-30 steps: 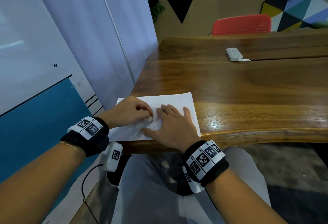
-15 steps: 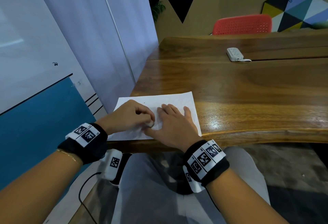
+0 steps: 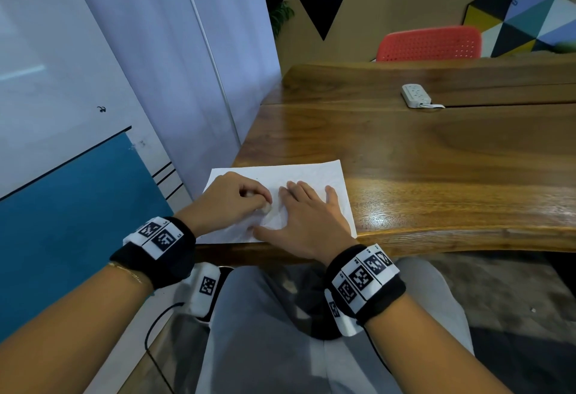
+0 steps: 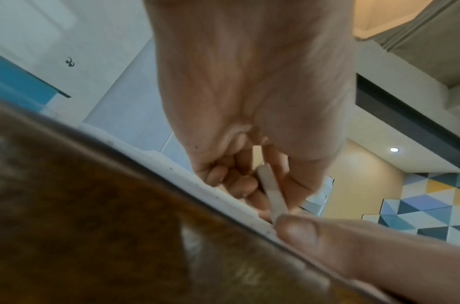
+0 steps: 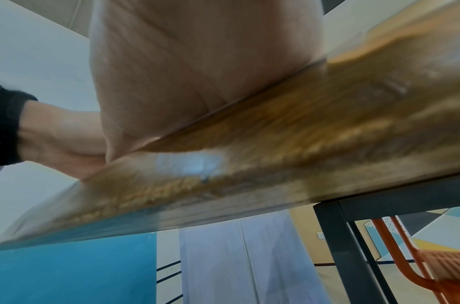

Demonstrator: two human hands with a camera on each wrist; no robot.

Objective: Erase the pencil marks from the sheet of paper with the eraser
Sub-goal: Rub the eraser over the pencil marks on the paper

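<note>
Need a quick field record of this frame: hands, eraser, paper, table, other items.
left hand: pinches the eraser, tip down on the paper
right hand: flat, fingers spread, pressing the paper
paper: white, wrinkled, at the table's near left corner
pencil marks: too faint to tell
table: glossy wood
power strip: white, far side of the table
chair: red, behind the table
</note>
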